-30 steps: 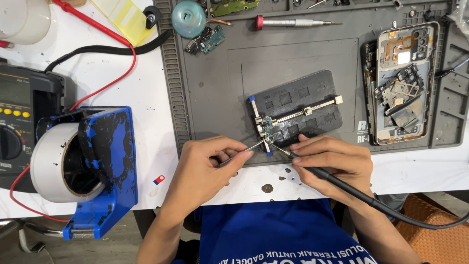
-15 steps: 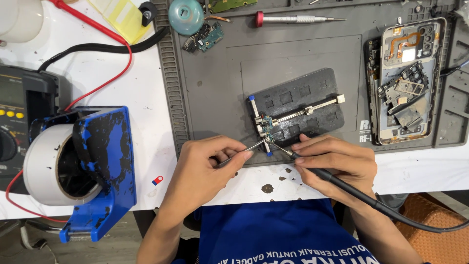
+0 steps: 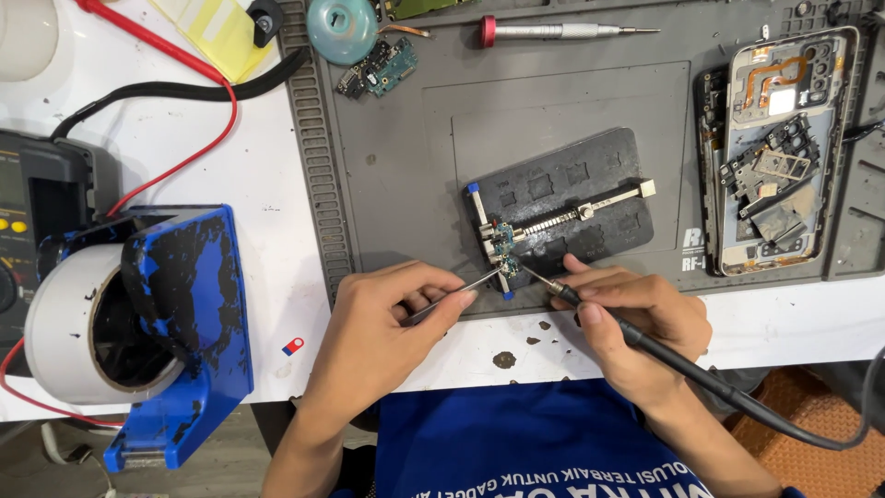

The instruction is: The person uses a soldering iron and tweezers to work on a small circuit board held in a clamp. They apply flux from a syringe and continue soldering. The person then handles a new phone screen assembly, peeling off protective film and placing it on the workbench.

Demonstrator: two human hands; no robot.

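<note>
Lying about the desk (image 3: 267, 240): a blue tape dispenser (image 3: 175, 323) (white roll loaded), an opened phone (image 3: 779, 148), a red-capped screwdriver (image 3: 562, 31), a teal round tin (image 3: 342, 29).

I see open grey mat (image 3: 406, 175) between my hands and the tabletop's far edge. The board holder (image 3: 558, 207) blocks the middle, the opened phone (image 3: 779, 148) crowds the right edge, and the tape dispenser (image 3: 138, 323) fills the near-left corner.

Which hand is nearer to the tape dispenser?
Left. The left hand holds tweezers just right of the blue tape dispenser. The right hand, with the soldering iron, lies further right, beyond the left hand.
</note>
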